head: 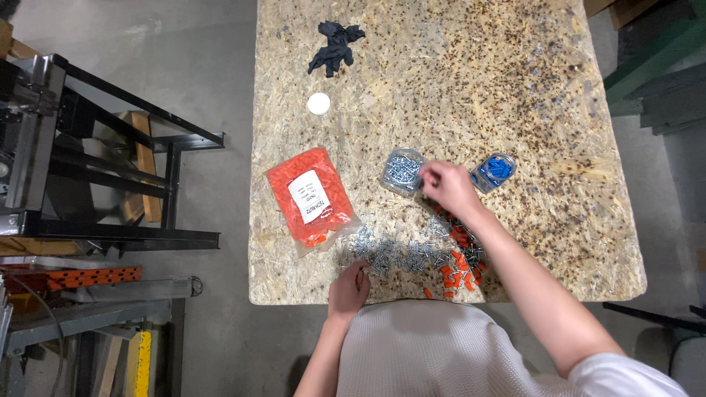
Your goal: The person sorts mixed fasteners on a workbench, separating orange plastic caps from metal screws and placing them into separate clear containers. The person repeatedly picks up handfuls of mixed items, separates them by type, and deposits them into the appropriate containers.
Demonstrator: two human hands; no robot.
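Right hand [448,185] hovers pinched beside the screw tub [402,170], though what it grips I can't tell. Left hand [348,288] curls closed at the screw pile [390,254], near the table [441,88] edge, orange anchors [457,265] mixed in.

On the counter [515,95], left of middle: a clear, rectangular plastic bag [312,198] stuffed with orange pieces, lying tilted, with a white rectangular label [308,196] stuck on its face. Further right, two small clear tubs: one [401,171] holding silver screws, the other [494,171] holding blue pieces, well apart.
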